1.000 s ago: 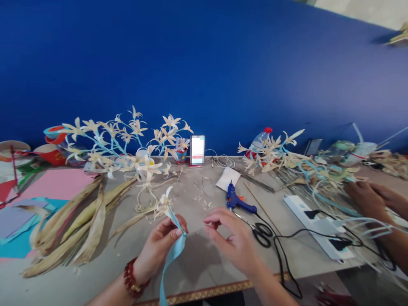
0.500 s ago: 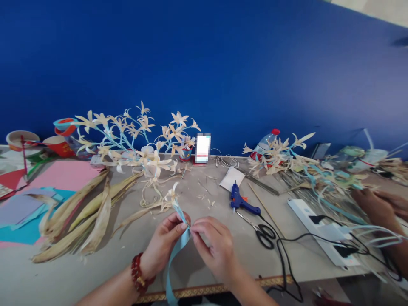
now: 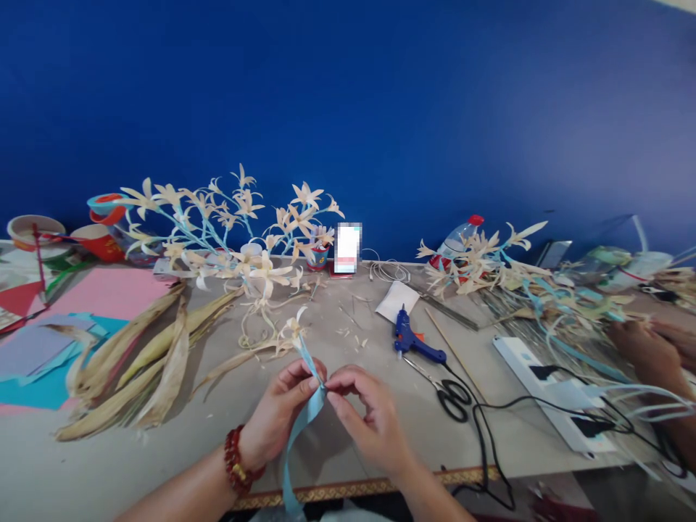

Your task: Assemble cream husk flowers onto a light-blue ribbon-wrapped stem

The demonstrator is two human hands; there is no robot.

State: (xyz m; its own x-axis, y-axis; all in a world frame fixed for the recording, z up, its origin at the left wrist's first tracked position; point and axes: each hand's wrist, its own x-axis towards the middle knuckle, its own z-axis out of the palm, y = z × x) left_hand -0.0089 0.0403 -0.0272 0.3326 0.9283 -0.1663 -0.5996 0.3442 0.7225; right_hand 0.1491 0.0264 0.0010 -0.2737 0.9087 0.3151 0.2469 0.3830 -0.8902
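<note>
My left hand (image 3: 283, 413) pinches the stem of a small cream husk flower (image 3: 292, 332) just below its petals. A light blue ribbon (image 3: 296, 442) is wound on that stem and hangs down past the table edge. My right hand (image 3: 370, 417) meets the left from the right, its fingertips pinched on the ribbon at the same spot. A red bead bracelet (image 3: 238, 464) sits on my left wrist. Both hands hover over the grey table (image 3: 348, 449) near its front edge.
Dried corn husks (image 3: 141, 362) lie to the left, coloured paper (image 3: 103, 293) beyond them. A branch of finished husk flowers (image 3: 228, 225) stands behind. A blue glue gun (image 3: 416, 344), black scissors (image 3: 449, 395), cables and a white power strip (image 3: 549, 388) lie right. Another person's hands (image 3: 647, 348) work at far right.
My right hand has come in from the right and closed its fingertips on the ribbon beside my left hand. The view has shifted slightly.
</note>
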